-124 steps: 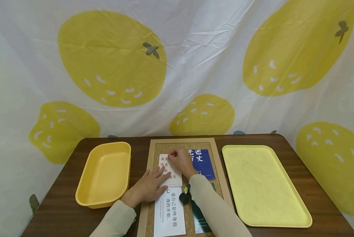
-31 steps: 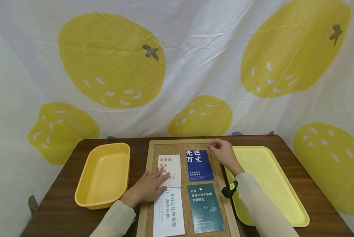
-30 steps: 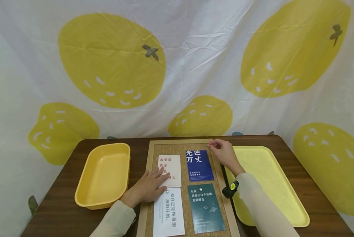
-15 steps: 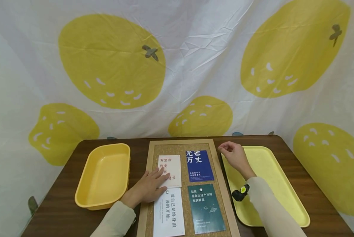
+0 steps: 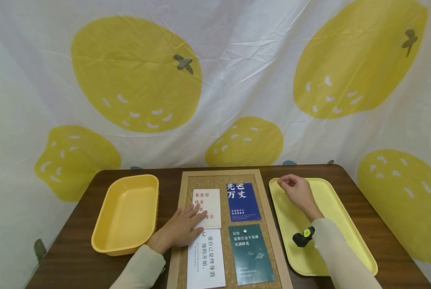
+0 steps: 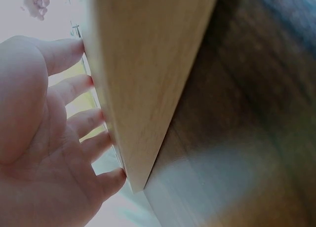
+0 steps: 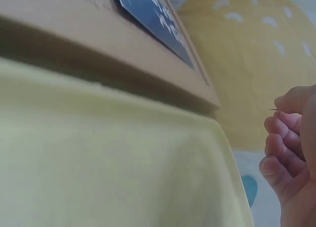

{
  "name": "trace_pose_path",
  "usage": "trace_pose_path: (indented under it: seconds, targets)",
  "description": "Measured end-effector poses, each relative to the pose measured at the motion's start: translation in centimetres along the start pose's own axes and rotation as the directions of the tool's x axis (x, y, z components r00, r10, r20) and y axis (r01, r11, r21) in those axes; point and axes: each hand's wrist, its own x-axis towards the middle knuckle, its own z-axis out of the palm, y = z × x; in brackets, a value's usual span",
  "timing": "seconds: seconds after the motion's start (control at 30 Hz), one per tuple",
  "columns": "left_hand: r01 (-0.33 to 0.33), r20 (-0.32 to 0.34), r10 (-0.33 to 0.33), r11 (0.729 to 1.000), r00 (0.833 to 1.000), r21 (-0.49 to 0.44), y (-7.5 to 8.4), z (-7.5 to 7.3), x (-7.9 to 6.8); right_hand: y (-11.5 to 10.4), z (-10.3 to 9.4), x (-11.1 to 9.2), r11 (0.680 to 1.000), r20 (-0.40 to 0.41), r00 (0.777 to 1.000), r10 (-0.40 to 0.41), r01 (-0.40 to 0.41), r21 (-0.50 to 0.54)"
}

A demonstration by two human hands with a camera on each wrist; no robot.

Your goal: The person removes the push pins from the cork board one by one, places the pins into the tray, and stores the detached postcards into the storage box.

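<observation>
Yellow tray [image 5: 327,196]: right hand [image 5: 297,193], nearer, at its upper left, pinches thin pin [image 7: 273,109], tip pointing frame-left; left hand [image 5: 182,226] spread on white card [image 5: 214,202].

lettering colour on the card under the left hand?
Dull red, on an off-white card; shows best in the head view.

Table surface: one dark brown, wood-grain table [image 5: 74,259], three articles resting on it.
We record a rounded yellow-orange basin [image 5: 127,212] on the left, apart from the wood-framed cork board [image 5: 224,222] lying flat at the centre, its near end cut off by the view's lower edge; on the right we note a pale yellow tray [image 5: 325,204] with rounded corners, just beside the board, a narrow strip of tabletop between them. We find the table's far corners rounded.
</observation>
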Motion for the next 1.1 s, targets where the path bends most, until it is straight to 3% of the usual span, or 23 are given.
trace_pose_path:
  seconds: [0.4, 0.73, 1.1]
  targets:
    - [0.003, 0.002, -0.003, 1.0, 1.0, -0.003, 0.1, -0.2, -0.2, 1.9, -1.6, -0.8, 0.999, 0.009, 0.999, 0.042, -0.042, -0.02]
    - [0.004, 0.007, -0.004, 1.0, 1.0, -0.015, 0.2, -0.1, -0.2, 3.0, -2.3, -1.6, 0.996, 0.063, 0.995, 0.082, -0.081, -0.029]
    - [0.006, 0.013, -0.006, 1.0, 1.0, -0.014, 0.1, -0.1, -0.1, 4.4, -2.3, -1.7, 0.995, 0.142, 0.987, 0.076, -0.065, -0.081]
